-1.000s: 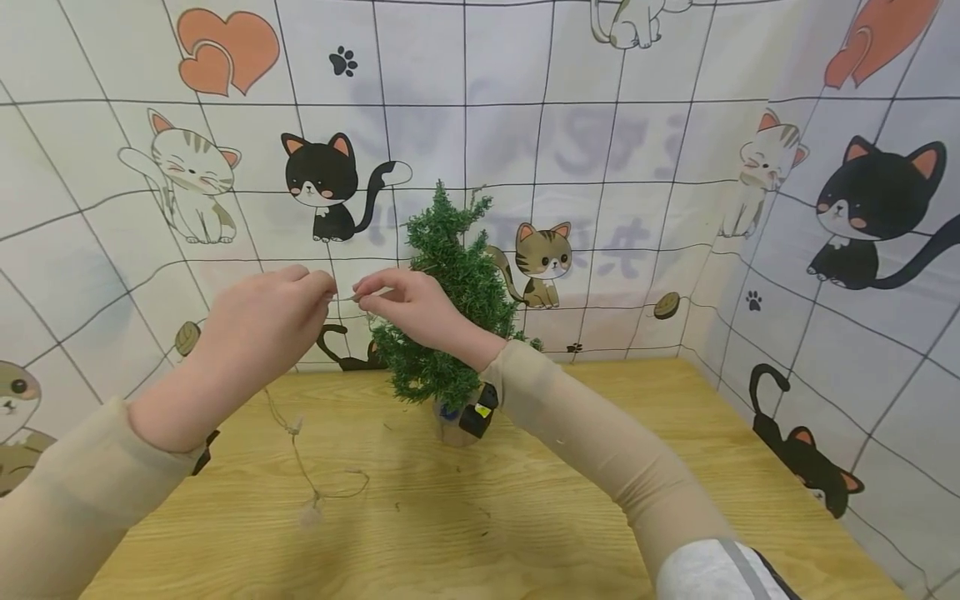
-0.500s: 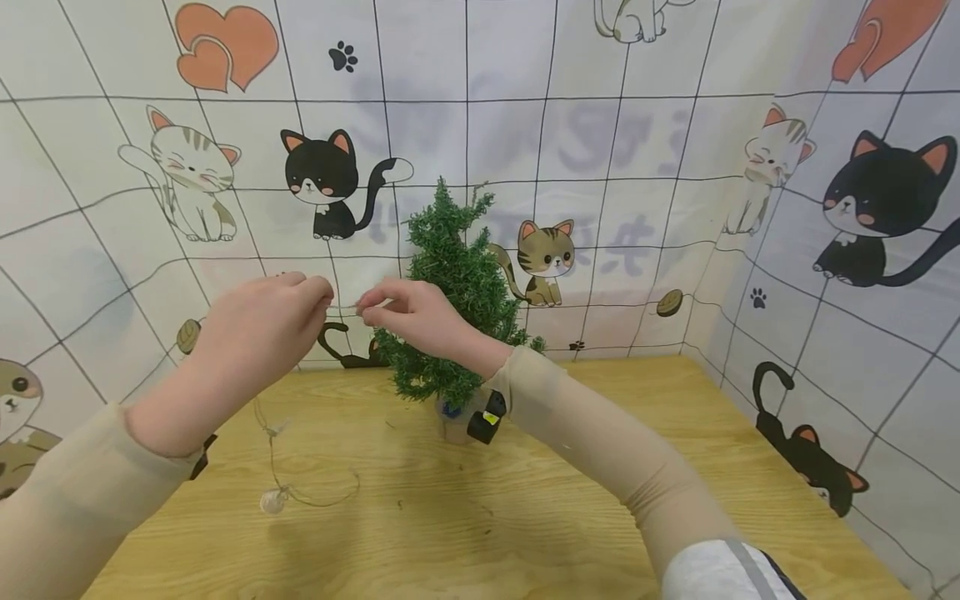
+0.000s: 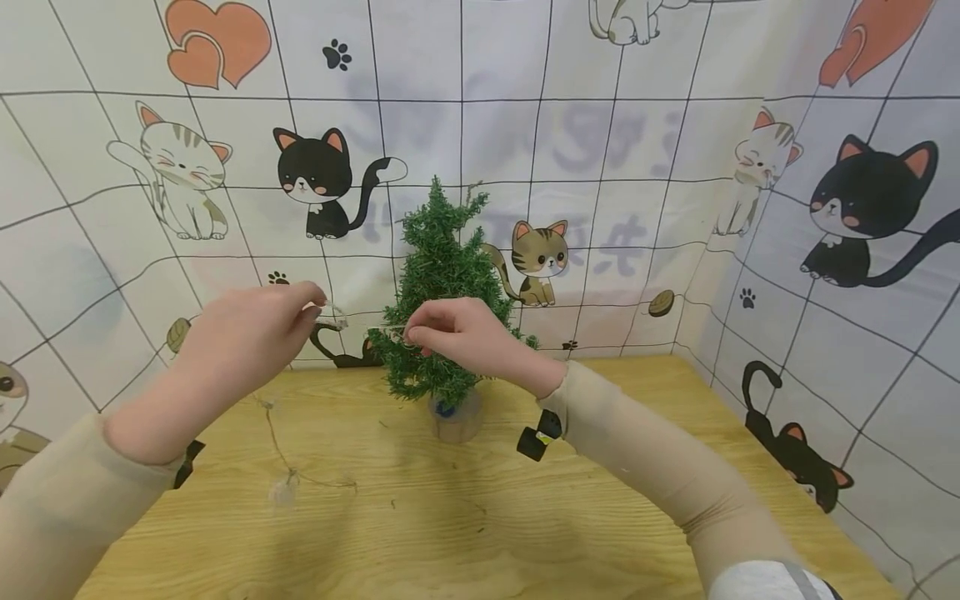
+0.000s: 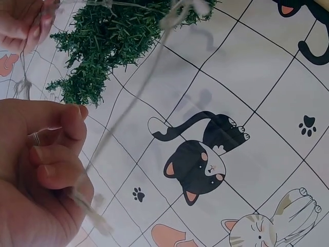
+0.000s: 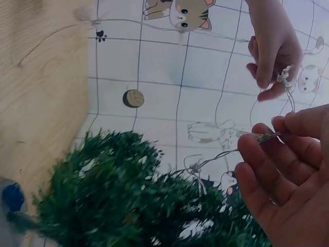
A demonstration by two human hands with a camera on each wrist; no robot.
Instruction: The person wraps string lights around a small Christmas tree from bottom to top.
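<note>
In the head view my left hand (image 3: pixel 247 350) pinches a thin string (image 5: pixel 221 154) that has small pale tufts along it. My right hand (image 3: pixel 480 337) pinches another stretch of it between thumb and fingertips, in front of the tree. Between the two hands the string runs nearly level. A loose length hangs below the left hand, with a whitish tuft (image 3: pixel 283 490) over the tabletop. The small green artificial tree (image 3: pixel 442 267) stands upright behind my right hand. In the left wrist view the string passes through the curled fingers (image 4: pixel 56 154).
The tree's pale base (image 3: pixel 456 419) stands on a wooden table (image 3: pixel 585 508) near its back edge. A white cat-print cloth (image 3: pixel 637 75) covers the walls behind and at the right. Small dark scraps lie on the tabletop. Black devices are strapped to both wrists.
My right hand has moved right and slightly down, widening the gap to my left hand and showing more string between them. The hanging length has swung; the left hand has shifted only slightly.
</note>
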